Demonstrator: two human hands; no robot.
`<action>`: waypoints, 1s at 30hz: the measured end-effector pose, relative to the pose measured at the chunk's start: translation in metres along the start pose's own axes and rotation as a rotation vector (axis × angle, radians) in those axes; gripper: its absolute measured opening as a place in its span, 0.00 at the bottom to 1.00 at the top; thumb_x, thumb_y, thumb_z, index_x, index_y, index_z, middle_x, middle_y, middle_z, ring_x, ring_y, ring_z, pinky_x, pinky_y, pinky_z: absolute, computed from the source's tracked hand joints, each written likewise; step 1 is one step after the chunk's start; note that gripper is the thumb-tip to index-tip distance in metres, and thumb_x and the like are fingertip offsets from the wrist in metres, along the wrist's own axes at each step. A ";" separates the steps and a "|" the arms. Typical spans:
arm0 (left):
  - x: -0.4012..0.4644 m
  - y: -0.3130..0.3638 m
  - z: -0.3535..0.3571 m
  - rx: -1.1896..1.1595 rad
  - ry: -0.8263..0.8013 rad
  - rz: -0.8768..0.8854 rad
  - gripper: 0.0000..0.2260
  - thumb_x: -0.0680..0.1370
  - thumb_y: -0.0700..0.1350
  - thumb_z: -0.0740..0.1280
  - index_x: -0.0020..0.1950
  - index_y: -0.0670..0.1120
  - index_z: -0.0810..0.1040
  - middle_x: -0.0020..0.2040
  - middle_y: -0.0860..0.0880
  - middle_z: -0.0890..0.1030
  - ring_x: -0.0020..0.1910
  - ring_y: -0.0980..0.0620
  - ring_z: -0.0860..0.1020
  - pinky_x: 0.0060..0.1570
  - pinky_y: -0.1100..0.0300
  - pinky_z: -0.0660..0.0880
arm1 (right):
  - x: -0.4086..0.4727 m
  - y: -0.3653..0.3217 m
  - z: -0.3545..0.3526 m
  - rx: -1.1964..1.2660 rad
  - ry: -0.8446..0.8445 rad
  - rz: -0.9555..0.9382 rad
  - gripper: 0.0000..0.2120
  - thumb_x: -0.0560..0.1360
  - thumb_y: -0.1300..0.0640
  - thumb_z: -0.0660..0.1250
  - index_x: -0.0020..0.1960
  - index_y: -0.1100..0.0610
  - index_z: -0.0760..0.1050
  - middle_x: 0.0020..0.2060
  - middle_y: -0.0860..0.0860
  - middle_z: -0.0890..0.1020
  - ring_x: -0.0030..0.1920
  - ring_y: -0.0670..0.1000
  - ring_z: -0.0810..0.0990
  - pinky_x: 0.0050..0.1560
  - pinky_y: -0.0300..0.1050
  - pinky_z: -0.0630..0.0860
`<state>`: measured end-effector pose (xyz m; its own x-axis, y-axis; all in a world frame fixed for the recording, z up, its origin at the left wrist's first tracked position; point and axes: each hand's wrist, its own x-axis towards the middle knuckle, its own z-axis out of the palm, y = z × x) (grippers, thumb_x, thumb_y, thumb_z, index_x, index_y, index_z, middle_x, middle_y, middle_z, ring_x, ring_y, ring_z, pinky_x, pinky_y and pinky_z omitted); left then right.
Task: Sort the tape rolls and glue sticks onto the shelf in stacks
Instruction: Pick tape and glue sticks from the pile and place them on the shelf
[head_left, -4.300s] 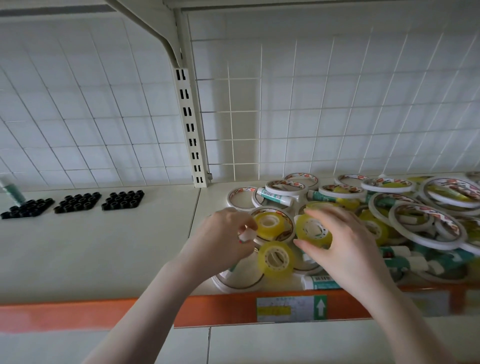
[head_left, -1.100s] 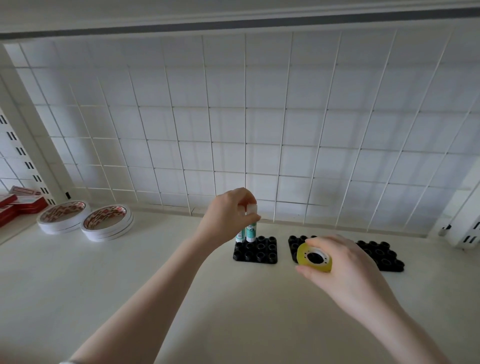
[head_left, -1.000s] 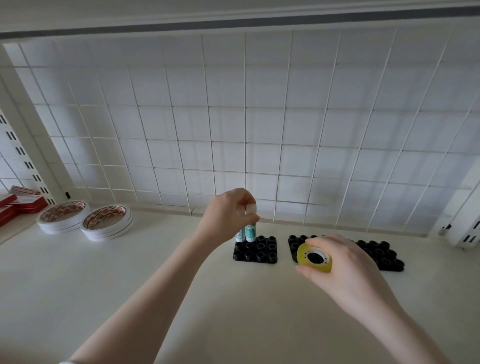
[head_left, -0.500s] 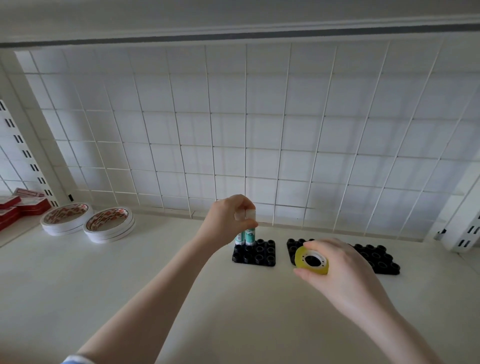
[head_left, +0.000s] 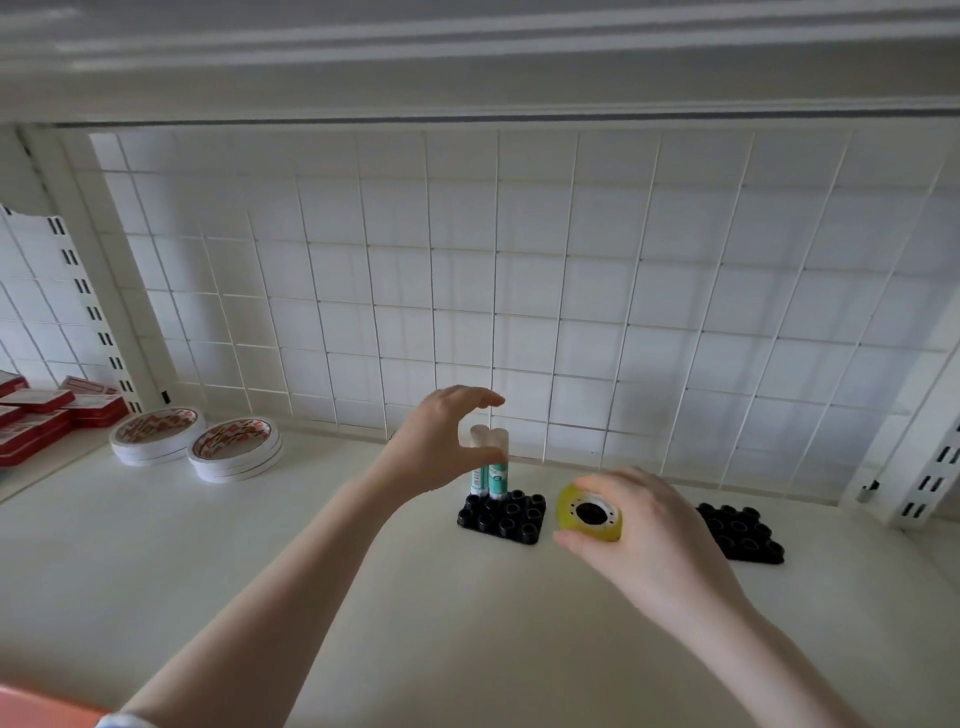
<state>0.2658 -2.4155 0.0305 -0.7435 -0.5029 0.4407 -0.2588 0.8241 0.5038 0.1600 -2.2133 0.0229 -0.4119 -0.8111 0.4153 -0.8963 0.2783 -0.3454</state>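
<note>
I am seeing the left hand (head_left: 439, 441) hovering with its grip spread open around two glue sticks (head_left: 489, 462) standing in the black holder (head_left: 503, 514) on the shelf (head_left: 208, 545), while the right hand (head_left: 649, 535) is gripping a yellow tape roll (head_left: 589, 513) just right of it.

two glue sticks (head_left: 489, 467) upright in back-left sockets of the socket tray (head_left: 503, 514), mid shelf (head_left: 260, 571). second socket tray (head_left: 740, 530) to its right, tape roll (head_left: 589, 514) held between them. two stacks of wide tape rolls (head_left: 197, 441) far left, boxes (head_left: 36, 410) beyond them. wire grid (head_left: 519, 291) behind all.
</note>
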 end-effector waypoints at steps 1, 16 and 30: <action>-0.003 -0.001 -0.004 0.024 0.032 0.004 0.22 0.69 0.46 0.75 0.62 0.49 0.75 0.58 0.52 0.77 0.59 0.55 0.72 0.57 0.65 0.65 | 0.001 -0.004 0.001 0.008 -0.003 -0.015 0.23 0.71 0.42 0.68 0.64 0.46 0.72 0.58 0.40 0.74 0.60 0.43 0.70 0.55 0.34 0.64; -0.125 -0.091 -0.091 0.319 0.175 -0.279 0.14 0.73 0.47 0.71 0.57 0.48 0.78 0.57 0.52 0.78 0.57 0.52 0.75 0.52 0.61 0.69 | 0.046 -0.096 0.071 0.066 -0.098 -0.140 0.20 0.71 0.45 0.69 0.61 0.49 0.74 0.58 0.44 0.76 0.59 0.46 0.73 0.48 0.34 0.61; -0.151 -0.147 -0.110 0.301 0.039 -0.287 0.14 0.76 0.51 0.66 0.61 0.52 0.74 0.59 0.54 0.75 0.58 0.54 0.72 0.53 0.61 0.69 | 0.102 -0.151 0.157 0.072 -0.216 0.019 0.21 0.69 0.47 0.72 0.60 0.49 0.76 0.58 0.48 0.78 0.60 0.50 0.73 0.51 0.38 0.66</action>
<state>0.4839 -2.4893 -0.0279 -0.5924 -0.7280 0.3451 -0.6251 0.6855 0.3731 0.2795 -2.4185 -0.0145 -0.3767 -0.8997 0.2208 -0.8715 0.2634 -0.4136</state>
